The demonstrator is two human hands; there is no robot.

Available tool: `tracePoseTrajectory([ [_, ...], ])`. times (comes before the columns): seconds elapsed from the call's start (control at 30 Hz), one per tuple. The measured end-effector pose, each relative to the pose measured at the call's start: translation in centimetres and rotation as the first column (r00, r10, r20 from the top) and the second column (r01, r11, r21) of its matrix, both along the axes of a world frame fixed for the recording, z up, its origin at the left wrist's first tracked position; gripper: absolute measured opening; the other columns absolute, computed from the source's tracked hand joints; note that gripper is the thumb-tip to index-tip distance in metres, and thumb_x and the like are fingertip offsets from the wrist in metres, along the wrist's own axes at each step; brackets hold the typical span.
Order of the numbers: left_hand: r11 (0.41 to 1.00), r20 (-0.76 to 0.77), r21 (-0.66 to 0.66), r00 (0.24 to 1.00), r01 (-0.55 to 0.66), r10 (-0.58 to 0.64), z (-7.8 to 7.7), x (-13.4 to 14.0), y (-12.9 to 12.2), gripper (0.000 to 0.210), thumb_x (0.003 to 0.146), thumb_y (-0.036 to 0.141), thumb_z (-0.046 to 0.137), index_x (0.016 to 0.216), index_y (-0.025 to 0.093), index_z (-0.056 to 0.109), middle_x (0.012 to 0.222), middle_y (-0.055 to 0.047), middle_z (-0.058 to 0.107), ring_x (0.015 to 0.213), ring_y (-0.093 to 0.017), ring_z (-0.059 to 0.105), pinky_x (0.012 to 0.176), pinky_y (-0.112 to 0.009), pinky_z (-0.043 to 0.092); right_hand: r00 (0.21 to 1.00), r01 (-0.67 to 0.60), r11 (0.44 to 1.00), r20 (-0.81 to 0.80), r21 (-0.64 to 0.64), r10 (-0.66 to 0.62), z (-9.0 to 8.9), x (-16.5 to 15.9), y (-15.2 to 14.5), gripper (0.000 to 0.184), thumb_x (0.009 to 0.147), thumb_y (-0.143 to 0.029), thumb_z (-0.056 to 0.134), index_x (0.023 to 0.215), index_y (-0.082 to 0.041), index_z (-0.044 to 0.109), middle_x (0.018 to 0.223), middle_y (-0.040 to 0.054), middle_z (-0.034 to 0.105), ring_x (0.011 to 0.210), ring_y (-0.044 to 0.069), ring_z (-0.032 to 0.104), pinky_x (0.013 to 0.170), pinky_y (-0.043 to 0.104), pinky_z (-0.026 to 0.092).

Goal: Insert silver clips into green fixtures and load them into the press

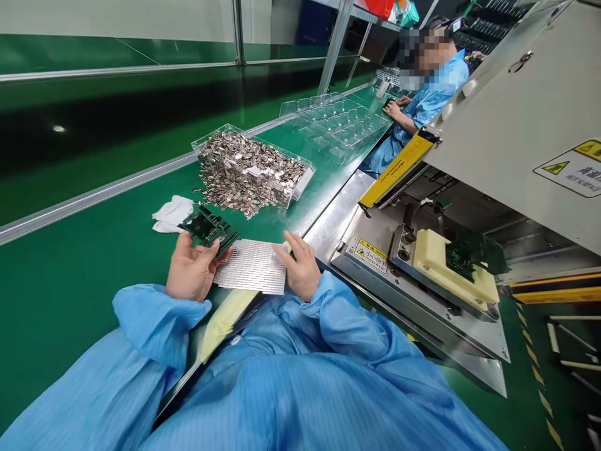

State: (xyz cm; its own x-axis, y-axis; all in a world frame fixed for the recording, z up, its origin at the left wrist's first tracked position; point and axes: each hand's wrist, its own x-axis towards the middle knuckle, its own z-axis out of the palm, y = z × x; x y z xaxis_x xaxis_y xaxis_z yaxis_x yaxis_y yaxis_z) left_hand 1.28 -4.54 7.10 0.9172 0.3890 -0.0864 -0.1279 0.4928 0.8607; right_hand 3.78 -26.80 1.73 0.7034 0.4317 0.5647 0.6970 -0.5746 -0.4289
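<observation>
My left hand (195, 266) is closed around the near edge of a green circuit board (209, 227), held tilted over the table. A silvery sheet (251, 266) ruled into many small cells lies just below the board, in front of my body. At its right edge, my right hand (303, 266) pinches the sheet, with the thumb side over its corner; the other fingertips are partly hidden. A pale yellow strip (230, 319) runs out from under the sheet toward my lap. Beyond the board lies a crumpled white cloth (173, 214).
A clear tray (305, 181) heaped with small metal pieces stands ahead, some spilled beside it. Clear blister trays (345, 122) lie farther along the green table. On the right, a machine (366, 250) bears a cream fixture (429, 250) with a dark board. A co-worker (436, 88) sits beyond.
</observation>
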Motion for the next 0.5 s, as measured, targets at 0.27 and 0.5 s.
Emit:
tracePoseTrajectory([
  [0.27, 0.976, 0.1, 0.17, 0.982, 0.14, -0.158, -2.1, 1.5, -3.1, 0.044, 0.066, 0.028, 0.083, 0.098, 0.024, 0.053, 0.092, 0.0, 0.071, 0.086, -0.019, 0.07, 0.079, -0.031, 0.06, 0.477, 0.265, 0.785, -0.784, 0.56, 0.397, -1.5, -6.6, 0.5, 0.054, 0.092, -0.069, 0.047, 0.095, -0.017, 0.06, 0.073, 0.0056, 0.063, 0.06, 0.018, 0.062, 0.057, 0.028, 0.051],
  [0.5, 0.96, 0.11, 0.264, 0.986, 0.089, -0.122, -1.8, 1.3, -4.6, 0.039, 0.071, 0.028, 0.079, 0.097, 0.022, 0.051, 0.09, 0.0, 0.07, 0.083, -0.017, 0.071, 0.073, -0.026, 0.06, 0.374, 0.229, 0.738, -0.757, 0.635, 0.536, -0.6, -4.6, 1.9, 0.056, 0.079, -0.072, 0.065, 0.082, -0.017, 0.058, 0.064, 0.0014, 0.063, 0.049, 0.012, 0.054, 0.049, 0.022, 0.044],
])
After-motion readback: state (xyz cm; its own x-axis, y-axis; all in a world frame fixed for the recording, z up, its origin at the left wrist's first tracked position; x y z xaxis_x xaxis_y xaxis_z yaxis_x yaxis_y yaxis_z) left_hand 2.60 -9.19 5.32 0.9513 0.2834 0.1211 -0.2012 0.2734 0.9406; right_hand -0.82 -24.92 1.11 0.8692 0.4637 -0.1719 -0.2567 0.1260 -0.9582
